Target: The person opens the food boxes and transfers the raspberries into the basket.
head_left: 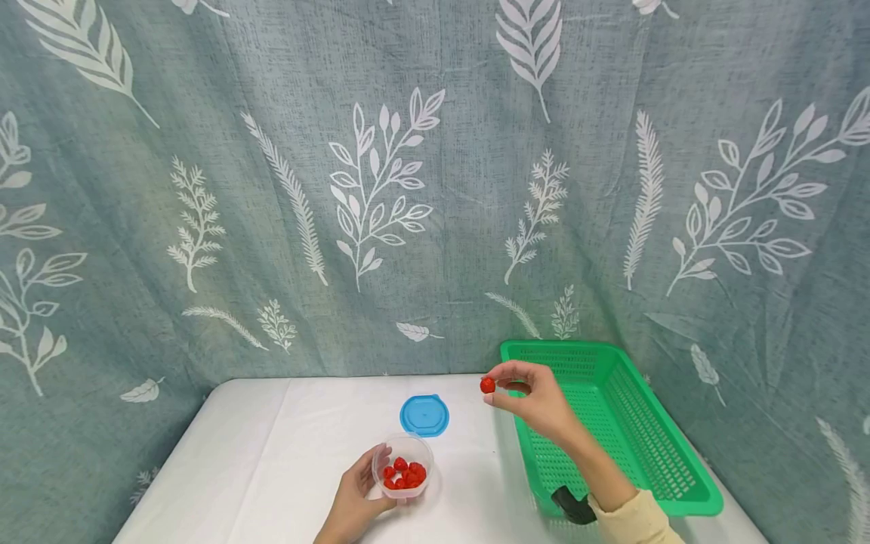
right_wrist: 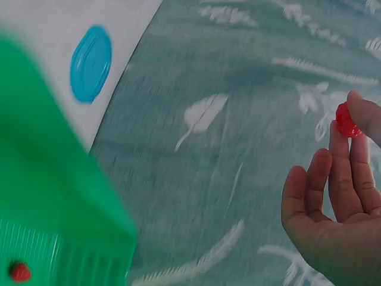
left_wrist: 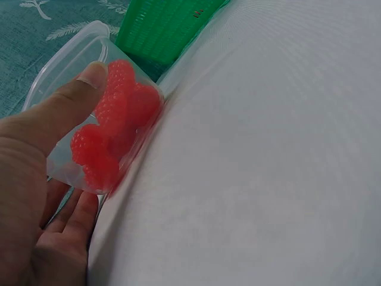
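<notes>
My left hand (head_left: 356,491) grips a clear plastic container (head_left: 421,446) by its side, thumb in front and fingers behind. Several red raspberries (left_wrist: 113,110) lie inside it, and the container stands on the white table. Between the thumb and fingertips of my right hand (head_left: 537,397) is a single raspberry (head_left: 487,385), held up at the left rim of a green basket (head_left: 686,453). Another red raspberry (right_wrist: 19,272) lies on the basket floor in the right wrist view; in the head view I cannot make it out.
A blue lid (head_left: 424,415) lies flat on the white tablecloth (head_left: 306,431), just behind the container. Behind the table hangs a grey-green curtain (head_left: 462,227) with white leaf prints. A black strap (head_left: 573,506) is on the right wrist, over the basket's near side.
</notes>
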### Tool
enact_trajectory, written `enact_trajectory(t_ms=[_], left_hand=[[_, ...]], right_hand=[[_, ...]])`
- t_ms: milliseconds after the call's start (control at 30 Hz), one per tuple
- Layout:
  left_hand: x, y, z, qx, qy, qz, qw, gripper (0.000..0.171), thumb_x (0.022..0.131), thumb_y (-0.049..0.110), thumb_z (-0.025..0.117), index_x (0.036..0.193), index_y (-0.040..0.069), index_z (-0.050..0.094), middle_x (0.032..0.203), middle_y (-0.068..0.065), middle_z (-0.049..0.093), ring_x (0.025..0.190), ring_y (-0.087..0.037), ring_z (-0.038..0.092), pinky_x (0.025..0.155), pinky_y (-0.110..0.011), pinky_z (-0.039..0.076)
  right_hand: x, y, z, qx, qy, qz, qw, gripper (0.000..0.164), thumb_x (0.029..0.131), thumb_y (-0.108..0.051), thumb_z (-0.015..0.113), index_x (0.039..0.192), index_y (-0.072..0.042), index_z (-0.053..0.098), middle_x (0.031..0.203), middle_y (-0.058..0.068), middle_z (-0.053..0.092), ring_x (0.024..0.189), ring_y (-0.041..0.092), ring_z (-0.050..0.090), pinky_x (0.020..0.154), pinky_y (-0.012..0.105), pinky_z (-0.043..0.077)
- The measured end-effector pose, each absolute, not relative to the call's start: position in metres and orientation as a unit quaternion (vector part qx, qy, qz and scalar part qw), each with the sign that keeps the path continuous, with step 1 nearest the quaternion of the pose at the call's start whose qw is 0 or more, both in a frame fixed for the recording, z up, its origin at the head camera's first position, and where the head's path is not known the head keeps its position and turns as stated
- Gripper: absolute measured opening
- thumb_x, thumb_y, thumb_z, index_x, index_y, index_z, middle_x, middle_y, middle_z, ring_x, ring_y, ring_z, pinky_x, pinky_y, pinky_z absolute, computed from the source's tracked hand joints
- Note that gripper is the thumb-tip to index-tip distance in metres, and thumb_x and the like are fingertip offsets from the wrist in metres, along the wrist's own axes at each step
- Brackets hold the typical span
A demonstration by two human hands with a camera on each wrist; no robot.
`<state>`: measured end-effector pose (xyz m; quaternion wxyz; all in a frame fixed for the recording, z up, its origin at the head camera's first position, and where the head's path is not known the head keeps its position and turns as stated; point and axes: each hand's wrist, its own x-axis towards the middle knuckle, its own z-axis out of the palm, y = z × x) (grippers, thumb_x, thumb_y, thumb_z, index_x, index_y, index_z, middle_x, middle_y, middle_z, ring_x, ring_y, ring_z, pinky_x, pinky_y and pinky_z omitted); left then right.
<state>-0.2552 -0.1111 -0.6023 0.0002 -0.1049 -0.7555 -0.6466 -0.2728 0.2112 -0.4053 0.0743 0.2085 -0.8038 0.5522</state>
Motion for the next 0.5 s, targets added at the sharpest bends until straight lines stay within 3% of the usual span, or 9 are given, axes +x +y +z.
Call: enact_trajectory(t_ms=[267,500], left_hand=[[-0.256,-0.112,-0.601,-0.102,-0.752,-0.651,-0.009,0.093,0.074,0.010,0.090,0.153,0.003,0.041,0.150,-0.019,0.053,0.146,-0.039,0.041,0.118,-0.039,0.038],[-0.259,-0.113,-0.602,-0.099,-0.755,-0.648,-0.016,0.094,0.074,0.013,0.090,0.153,0.003,0.040,0.150,-0.018,0.053,0.145,-0.040,0.041,0.117,-0.038,0.038]], right_hand=[[-0.300,0.247,-0.410,0.175,-0.814,0.548,0.084,0.028,0.088,-0.013,0.080,0.113,-0.006,0.072,0.112,0.011,0.074,0.105,0.017,0.068,0.091,0.025,0.060],[-0.319,0.270,-0.422,0.156,-0.831,0.528,0.085,0.028,0.090,-0.016,0.078,0.116,-0.007,0.072,0.116,0.013,0.073,0.107,0.023,0.065,0.092,0.024,0.059]])
